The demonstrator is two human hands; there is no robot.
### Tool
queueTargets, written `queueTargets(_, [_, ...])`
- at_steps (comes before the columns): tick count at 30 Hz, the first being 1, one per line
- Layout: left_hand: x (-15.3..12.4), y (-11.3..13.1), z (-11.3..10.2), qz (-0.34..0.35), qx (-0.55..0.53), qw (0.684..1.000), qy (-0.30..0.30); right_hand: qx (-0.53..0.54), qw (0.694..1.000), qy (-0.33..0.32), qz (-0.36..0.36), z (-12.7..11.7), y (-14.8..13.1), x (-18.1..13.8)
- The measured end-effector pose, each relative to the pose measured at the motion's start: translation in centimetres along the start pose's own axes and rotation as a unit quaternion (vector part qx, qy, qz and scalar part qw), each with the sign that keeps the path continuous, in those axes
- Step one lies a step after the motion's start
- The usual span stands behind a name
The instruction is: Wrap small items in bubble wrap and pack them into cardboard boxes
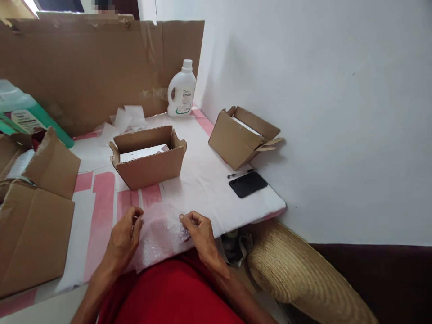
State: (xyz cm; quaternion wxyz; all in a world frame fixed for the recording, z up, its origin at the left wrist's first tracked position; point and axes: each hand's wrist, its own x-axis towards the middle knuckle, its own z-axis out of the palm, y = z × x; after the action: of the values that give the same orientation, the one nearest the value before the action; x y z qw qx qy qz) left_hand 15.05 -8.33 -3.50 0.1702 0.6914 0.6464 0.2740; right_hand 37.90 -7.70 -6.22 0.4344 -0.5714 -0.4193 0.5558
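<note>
A clear sheet of bubble wrap [158,236] lies between my hands at the table's front edge, partly over the red cloth at my lap. My left hand [126,231] is closed at its left edge, fingers curled against the thumb. On the opposite side, my right hand [201,231] pinches the wrap between thumb and bent fingers. Just beyond stands an open cardboard box [151,168] with a white box [141,153] inside.
Larger open cartons [37,229] stand at left, beside a green liquid jug [43,114]. White foam pieces [123,119] and a white bottle [182,92] are at the back. At right are a tilted cardboard box [232,139], a pen [241,173], a black phone [248,184] and a woven straw item [297,265].
</note>
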Motion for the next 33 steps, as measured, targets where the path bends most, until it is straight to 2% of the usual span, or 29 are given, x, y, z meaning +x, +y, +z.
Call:
queueTargets(3, [4.2, -0.6, -1.5, 0.030, 0.082, 0.995, -0.046, 0.002, 1.000, -0.028, 0.009, -0.3, 0.8, -0.4])
queueTargets(5, [6.5, -0.2, -1.7, 0.050, 0.115, 0.991, -0.036, 0.011, 0.999, -0.031, 0.012, -0.3, 1.5, -0.6])
queueTargets(7, [7.2, 0.8, -1.1, 0.066, 0.126, 0.990, -0.009, 0.018, 1.000, -0.017, 0.017, -0.3, 2.3, -0.8])
queueTargets(9, [6.2, 2.0, 0.3, 0.104, 0.132, 0.985, 0.047, 0.019, 1.000, 0.000, 0.022, -0.5, 2.8, -0.9])
queueTargets(11, [3.7, 2.8, 1.9, 0.162, 0.129, 0.973, 0.098, -0.007, 1.000, 0.004, 0.026, -1.1, 2.9, -1.1])
queueTargets(14, [-0.5, 2.6, 3.9, 0.214, 0.116, 0.963, 0.117, -0.159, 0.986, 0.046, -0.036, -2.5, 1.7, -2.1])
queueTargets(15, [-1.6, 2.3, 4.4, 0.210, 0.112, 0.964, 0.119, -0.230, 0.966, 0.082, -0.081, -2.9, 0.9, -2.5])
queueTargets(17, [-3.0, 1.4, 4.8, 0.180, 0.099, 0.969, 0.135, -0.345, 0.909, 0.147, -0.183, -3.0, -0.7, -3.1])
queueTargets(18, [-3.3, 1.0, 4.9, 0.161, 0.091, 0.972, 0.143, -0.374, 0.886, 0.152, -0.229, -2.5, -1.5, -3.3])
queueTargets(20, [-3.2, 0.0, 5.3, 0.134, 0.089, 0.977, 0.143, -0.385, 0.867, 0.085, -0.305, -0.4, -2.3, -3.0])
queueTargets(22, [-2.6, -1.0, 6.1, 0.121, 0.113, 0.978, 0.126, -0.373, 0.852, -0.047, -0.365, 2.6, -2.2, -1.8])
queueTargets(24, [-1.8, -2.1, 7.3, 0.122, 0.151, 0.976, 0.094, -0.384, 0.822, -0.159, -0.389, 5.6, -1.3, 0.0])
queueTargets(25, [-1.4, -2.6, 8.0, 0.122, 0.170, 0.975, 0.077, -0.396, 0.811, -0.190, -0.386, 6.7, -0.8, 0.9])
queueTargets(27, [-1.0, -3.3, 9.0, 0.116, 0.203, 0.971, 0.055, -0.421, 0.797, -0.217, -0.375, 7.9, 0.3, 2.5])
queueTargets(29, [-0.8, -3.4, 9.4, 0.098, 0.229, 0.967, 0.045, -0.446, 0.788, -0.211, -0.367, 7.7, 1.1, 3.7])
queueTargets(33, [-0.9, -2.5, 8.8, 0.037, 0.256, 0.964, 0.066, -0.507, 0.780, -0.147, -0.335, 4.4, 2.0, 5.5])
